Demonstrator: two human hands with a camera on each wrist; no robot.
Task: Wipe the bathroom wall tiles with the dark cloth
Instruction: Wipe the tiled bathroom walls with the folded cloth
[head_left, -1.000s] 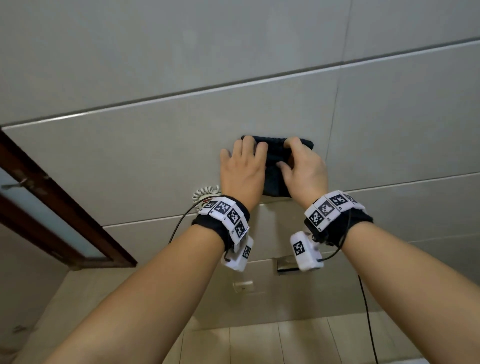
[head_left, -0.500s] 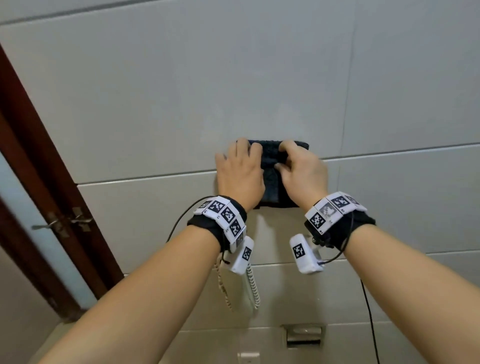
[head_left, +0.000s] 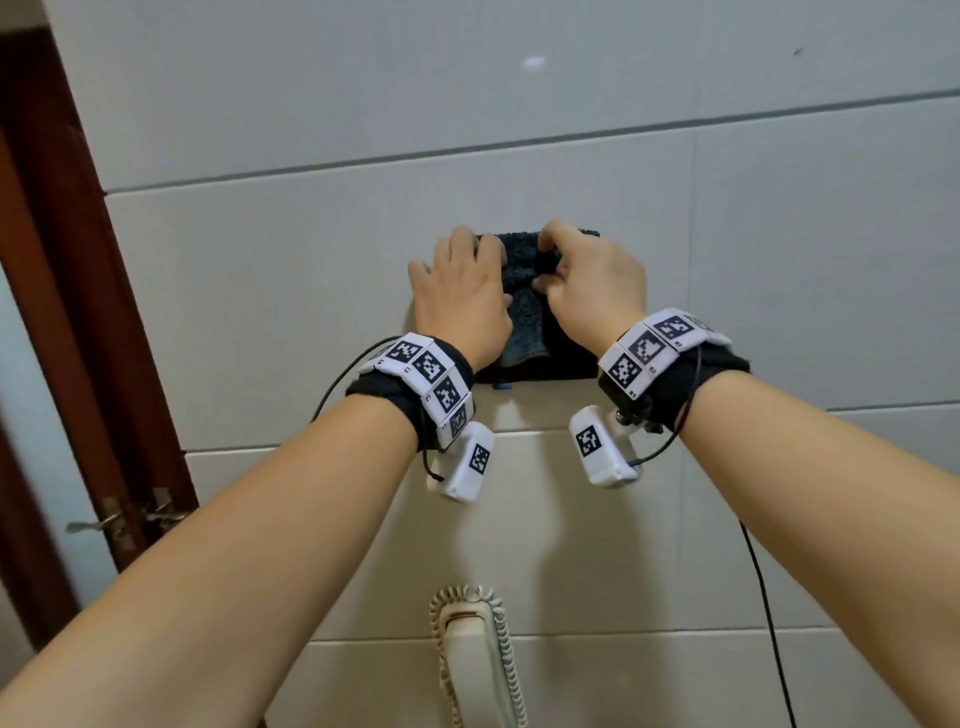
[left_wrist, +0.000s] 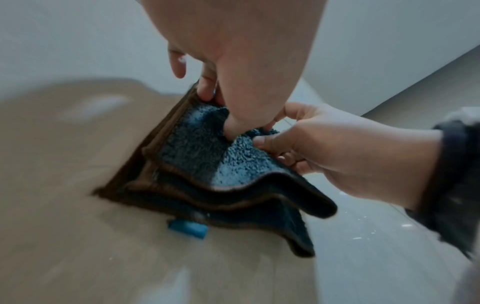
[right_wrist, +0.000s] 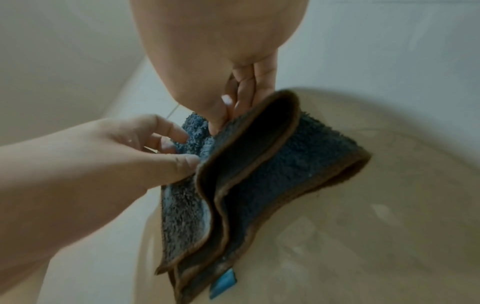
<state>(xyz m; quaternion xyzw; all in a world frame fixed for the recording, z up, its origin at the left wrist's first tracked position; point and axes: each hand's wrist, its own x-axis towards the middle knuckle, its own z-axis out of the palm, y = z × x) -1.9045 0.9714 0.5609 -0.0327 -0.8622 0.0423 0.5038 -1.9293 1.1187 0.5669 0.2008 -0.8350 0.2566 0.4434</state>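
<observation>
Terry cloth: my dark cloth (head_left: 524, 312) is folded in several layers, grey-blue pile with a brown-looking hem, and it lies flat against the wall tiles (head_left: 291, 312) between my two hands.
Cloth position: on one grey tile, just under a horizontal grout line; its lower edge hangs near the next grout line down.
Blue tag: a small tag (left_wrist: 187, 228) sticks out from the cloth's lower edge.
Left hand: my left hand (head_left: 460, 291) covers the cloth's left part, fingers bent down onto it, fingertips dug into the pile and the thumb (right_wrist: 179, 166) against a fold, so it grips the cloth.
Right hand: my right hand (head_left: 592, 291) sits on the right part, fingers curled, thumb and fingertips pinching a bunched ridge of pile in the middle.
Layers: the loose lower folds bulge off the wall under my palms.
Below: a cream handset with a coiled cord (head_left: 470, 660) hangs on the wall under my wrists.
Left edge: dark wooden door frame (head_left: 67, 291).
</observation>
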